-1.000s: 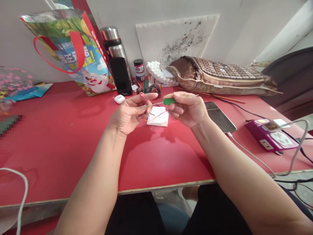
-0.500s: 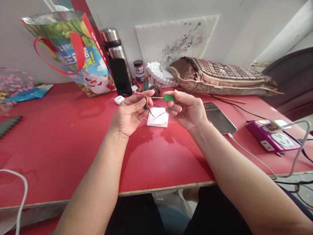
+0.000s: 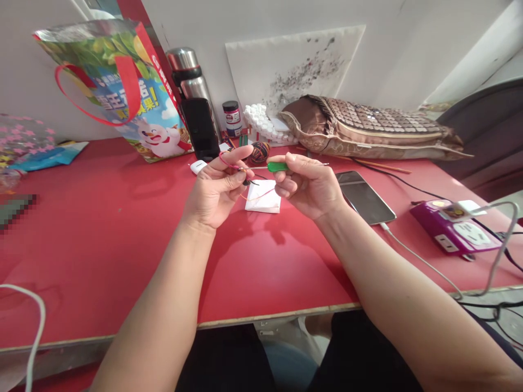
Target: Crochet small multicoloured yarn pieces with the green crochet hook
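Observation:
Pinched in my left hand (image 3: 218, 193) is a small piece of yarn work (image 3: 245, 175) in dark and orange tones. A pink strand of it loops over the raised index finger. My right hand (image 3: 308, 182) grips a crochet hook (image 3: 278, 166) by its green handle. The hook's thin metal shaft points left and reaches the yarn work; its tip is too small to make out. Behind the fingers lies a multicoloured ball of yarn (image 3: 259, 152). Beneath the hands a folded white tissue (image 3: 263, 197) rests on the table, with a loose strand hanging across it.
On the red table (image 3: 139, 256) stand a colourful bag (image 3: 134, 103), a steel thermos (image 3: 190, 71), a black phone (image 3: 200, 130) and a small jar (image 3: 232, 117). A white earbud case (image 3: 198, 166) lies left. Rightward are a tablet (image 3: 365, 196), a purple power strip (image 3: 453, 226) and a brown cushion (image 3: 379, 125).
The yarn work has turned between my left fingers, and the index finger has lifted again with the pink strand. My right hand has shifted slightly left with the hook.

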Demonstrator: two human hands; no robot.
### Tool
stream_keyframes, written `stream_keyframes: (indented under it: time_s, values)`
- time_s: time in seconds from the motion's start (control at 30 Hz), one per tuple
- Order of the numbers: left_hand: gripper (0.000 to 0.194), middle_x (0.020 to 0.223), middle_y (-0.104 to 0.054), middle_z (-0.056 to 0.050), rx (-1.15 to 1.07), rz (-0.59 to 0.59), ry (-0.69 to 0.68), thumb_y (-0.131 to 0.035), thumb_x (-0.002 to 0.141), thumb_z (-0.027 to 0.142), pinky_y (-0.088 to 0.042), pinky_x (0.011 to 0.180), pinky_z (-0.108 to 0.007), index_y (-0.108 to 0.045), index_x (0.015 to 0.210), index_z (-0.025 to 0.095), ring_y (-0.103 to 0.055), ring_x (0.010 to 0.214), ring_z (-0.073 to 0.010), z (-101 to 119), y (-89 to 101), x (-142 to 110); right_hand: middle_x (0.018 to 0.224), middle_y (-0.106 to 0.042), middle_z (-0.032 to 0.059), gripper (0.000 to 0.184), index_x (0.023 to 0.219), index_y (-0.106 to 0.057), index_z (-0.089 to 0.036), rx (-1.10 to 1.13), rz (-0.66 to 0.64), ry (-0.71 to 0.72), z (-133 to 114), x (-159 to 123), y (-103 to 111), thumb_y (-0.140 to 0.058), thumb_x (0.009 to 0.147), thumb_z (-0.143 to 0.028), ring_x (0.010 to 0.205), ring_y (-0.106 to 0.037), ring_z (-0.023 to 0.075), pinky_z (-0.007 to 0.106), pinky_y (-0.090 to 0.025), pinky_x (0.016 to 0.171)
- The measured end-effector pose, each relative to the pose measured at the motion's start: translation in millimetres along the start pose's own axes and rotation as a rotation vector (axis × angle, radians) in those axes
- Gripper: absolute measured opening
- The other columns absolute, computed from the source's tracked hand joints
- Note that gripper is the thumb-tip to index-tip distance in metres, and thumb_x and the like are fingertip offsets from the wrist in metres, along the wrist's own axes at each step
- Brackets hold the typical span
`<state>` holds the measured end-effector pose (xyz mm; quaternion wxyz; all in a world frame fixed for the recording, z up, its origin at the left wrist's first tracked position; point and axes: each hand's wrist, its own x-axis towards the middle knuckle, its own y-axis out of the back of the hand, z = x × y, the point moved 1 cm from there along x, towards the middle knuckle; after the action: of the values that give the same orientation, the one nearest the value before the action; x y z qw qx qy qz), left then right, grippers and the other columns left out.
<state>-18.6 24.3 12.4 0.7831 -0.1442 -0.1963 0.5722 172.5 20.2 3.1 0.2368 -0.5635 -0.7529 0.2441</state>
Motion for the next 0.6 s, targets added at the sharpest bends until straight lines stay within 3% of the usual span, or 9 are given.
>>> stream_keyframes:
  time_s: [0.17,0.3,0.6]
  values:
    - [0.033,0.083,-0.081,-0.002,-0.018,-0.082,-0.014,-0.090,0.075,0.005,-0.065,0.077,-0.030,-0.091,0.102,0.024,-0.077,0.079,-0.0164,-10,-7.8,-2,0.063,-0.072,0.0016,0.014,0.086,-0.085,-0.013,0.031,-0.060,-0.038,8,-3,-7,-0.078,0.088,-0.025,0.045,-0.047,0.0066,0.024,-0.051,0.051]
    - [0.033,0.084,-0.082,-0.001,0.016,-0.041,-0.033,-0.090,0.074,0.006,-0.066,0.077,-0.032,-0.091,0.101,0.024,-0.078,0.080,-0.0179,-11,-11.8,-3,0.064,-0.074,0.0020,0.015,0.087,-0.085,-0.012,0.068,-0.051,-0.037,11,-3,-10,-0.076,0.091,-0.023,0.045,-0.047,0.0061,0.023,-0.052,0.051]
    - [0.030,0.087,-0.082,-0.003,0.062,-0.027,-0.024,-0.092,0.078,0.016,-0.064,0.071,-0.029,-0.090,0.106,0.025,-0.077,0.082,-0.0180,-9,-10.6,-3,0.065,-0.073,-0.0001,0.015,0.087,-0.083,-0.013,0.059,-0.052,-0.027,9,-2,-12,-0.079,0.091,-0.027,0.046,-0.047,0.0058,0.022,-0.052,0.051]
